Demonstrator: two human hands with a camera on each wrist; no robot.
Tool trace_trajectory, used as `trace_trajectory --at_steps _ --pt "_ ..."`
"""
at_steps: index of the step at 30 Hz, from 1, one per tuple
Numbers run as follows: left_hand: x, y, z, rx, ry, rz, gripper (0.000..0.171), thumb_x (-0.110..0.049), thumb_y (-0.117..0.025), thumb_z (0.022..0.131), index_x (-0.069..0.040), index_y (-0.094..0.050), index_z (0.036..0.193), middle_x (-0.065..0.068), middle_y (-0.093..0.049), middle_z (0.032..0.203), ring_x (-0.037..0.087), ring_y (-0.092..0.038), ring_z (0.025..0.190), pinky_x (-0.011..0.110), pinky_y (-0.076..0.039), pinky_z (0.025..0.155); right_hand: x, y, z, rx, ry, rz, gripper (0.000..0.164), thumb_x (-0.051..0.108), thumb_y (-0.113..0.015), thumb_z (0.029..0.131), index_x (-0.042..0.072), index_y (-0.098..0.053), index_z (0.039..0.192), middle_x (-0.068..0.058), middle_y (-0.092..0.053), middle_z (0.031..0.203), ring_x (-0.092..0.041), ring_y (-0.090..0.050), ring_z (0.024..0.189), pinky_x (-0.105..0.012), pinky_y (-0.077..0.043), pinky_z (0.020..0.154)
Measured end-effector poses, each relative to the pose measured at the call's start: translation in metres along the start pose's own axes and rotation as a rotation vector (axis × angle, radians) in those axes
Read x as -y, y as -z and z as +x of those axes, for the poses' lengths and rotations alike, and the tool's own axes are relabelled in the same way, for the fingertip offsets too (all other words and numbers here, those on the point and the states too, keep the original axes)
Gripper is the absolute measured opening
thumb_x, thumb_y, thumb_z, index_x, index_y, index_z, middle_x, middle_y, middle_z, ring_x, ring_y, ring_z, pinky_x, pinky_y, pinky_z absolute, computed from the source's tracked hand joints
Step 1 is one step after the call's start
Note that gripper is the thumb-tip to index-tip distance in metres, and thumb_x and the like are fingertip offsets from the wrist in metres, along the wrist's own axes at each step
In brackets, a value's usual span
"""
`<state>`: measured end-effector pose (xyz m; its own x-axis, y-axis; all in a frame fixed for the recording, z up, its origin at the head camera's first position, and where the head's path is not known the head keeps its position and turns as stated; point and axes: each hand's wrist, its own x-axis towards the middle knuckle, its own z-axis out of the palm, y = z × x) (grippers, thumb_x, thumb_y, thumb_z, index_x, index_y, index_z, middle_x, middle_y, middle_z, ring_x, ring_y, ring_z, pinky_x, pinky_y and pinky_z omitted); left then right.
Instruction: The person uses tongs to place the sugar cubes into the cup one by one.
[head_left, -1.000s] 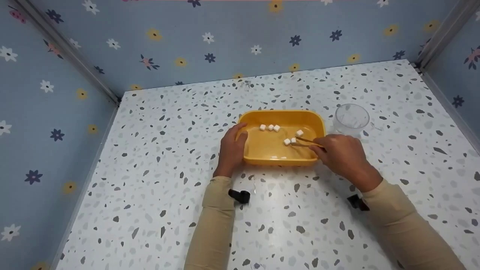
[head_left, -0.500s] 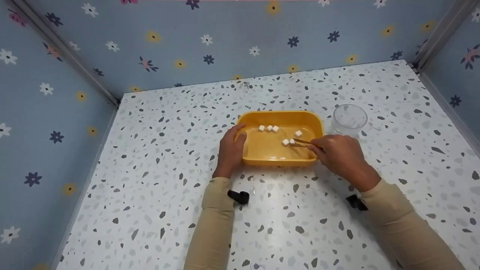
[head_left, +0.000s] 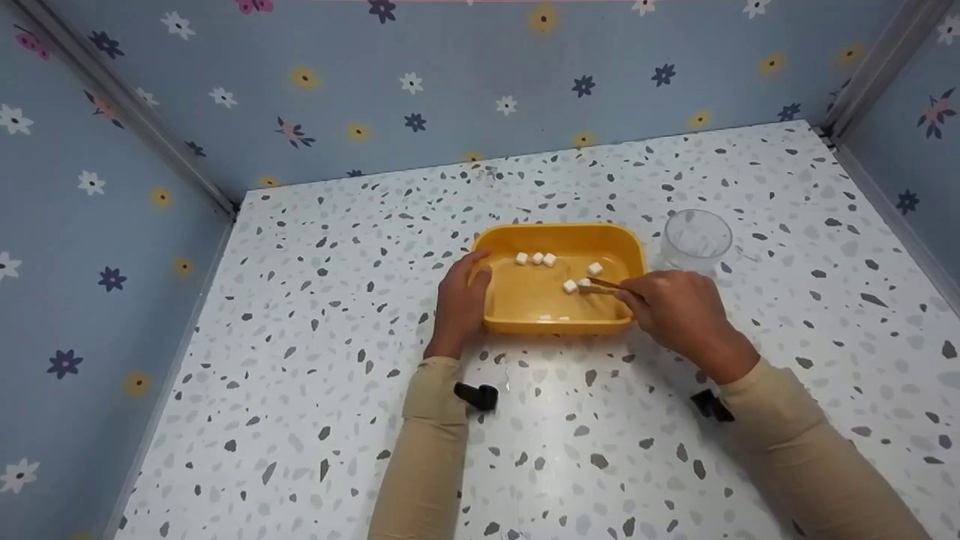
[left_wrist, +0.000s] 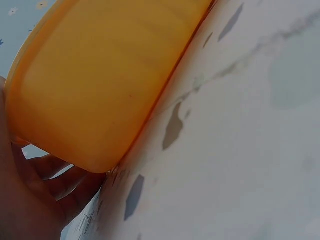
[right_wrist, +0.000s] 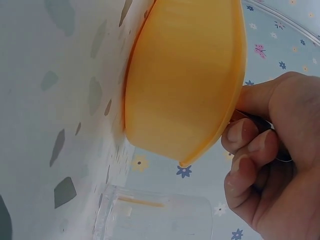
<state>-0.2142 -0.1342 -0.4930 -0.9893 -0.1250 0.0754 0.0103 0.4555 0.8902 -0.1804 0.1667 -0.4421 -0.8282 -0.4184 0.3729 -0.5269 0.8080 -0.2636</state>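
Note:
A yellow rectangular tub sits on the speckled table with several small white cubes in it. My left hand grips its left end, thumb over the rim and fingers along the outside wall. At the right end, my right hand pinches a pair of tweezers that reach over the rim into the tub. Their tips are at one white cube, beside another cube. In the right wrist view, the fingers are curled and the tub's wall hides the tips.
Just behind my right hand stands a clear round cup. The right wrist view shows small pale shapes in that cup. Blue flowered panels bound the table at the back and both sides.
The tweezers' tips have drawn closer together, around the right one of the two neighbouring cubes. The left hand keeps its grip on the tub. The whole view has shifted slightly.

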Motion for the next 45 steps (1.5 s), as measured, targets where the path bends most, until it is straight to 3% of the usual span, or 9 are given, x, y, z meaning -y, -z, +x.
trace_trajectory --at_steps 13,21,34,45 --pt "0.0007 0.0010 -0.0006 0.005 -0.010 -0.006 0.040 -0.026 -0.049 0.102 -0.014 -0.059 0.139 0.006 -0.054 0.144 0.020 -0.046 0.136 0.036 -0.032 0.115 -0.0005 -0.0009 0.0002 -0.036 0.019 -0.006 0.014 0.021 -0.076 0.090 0.007 -0.080 0.092 -0.002 -0.069 0.069 -0.017 -0.052 0.052 -0.032 -0.040 0.046" --pt "0.0035 0.0015 -0.0022 0.002 -0.057 -0.025 0.039 -0.023 -0.050 0.103 -0.011 -0.059 0.138 0.007 -0.056 0.143 0.021 -0.046 0.136 0.035 -0.032 0.115 -0.0012 -0.0019 0.0000 -0.058 0.022 -0.002 0.014 0.020 -0.075 0.090 0.007 -0.080 0.089 -0.002 -0.068 0.067 -0.017 -0.051 0.051 -0.033 -0.041 0.046" --pt "0.0041 0.0012 -0.0031 -0.005 -0.042 -0.015 0.039 -0.024 -0.049 0.102 -0.012 -0.060 0.138 0.007 -0.056 0.142 0.021 -0.047 0.135 0.035 -0.032 0.114 -0.0004 -0.0021 -0.0002 -0.036 0.009 0.008 0.013 0.019 -0.073 0.092 0.007 -0.079 0.092 -0.003 -0.070 0.071 -0.017 -0.053 0.053 -0.034 -0.042 0.047" --pt "0.0029 0.0007 -0.0007 0.006 -0.027 -0.023 0.040 -0.027 -0.048 0.102 -0.014 -0.059 0.139 0.004 -0.055 0.144 0.019 -0.046 0.136 0.035 -0.032 0.114 -0.0004 0.0040 0.0006 -0.076 0.029 0.004 0.014 0.017 -0.072 0.092 0.005 -0.079 0.094 -0.002 -0.066 0.067 -0.014 -0.051 0.051 -0.030 -0.042 0.047"
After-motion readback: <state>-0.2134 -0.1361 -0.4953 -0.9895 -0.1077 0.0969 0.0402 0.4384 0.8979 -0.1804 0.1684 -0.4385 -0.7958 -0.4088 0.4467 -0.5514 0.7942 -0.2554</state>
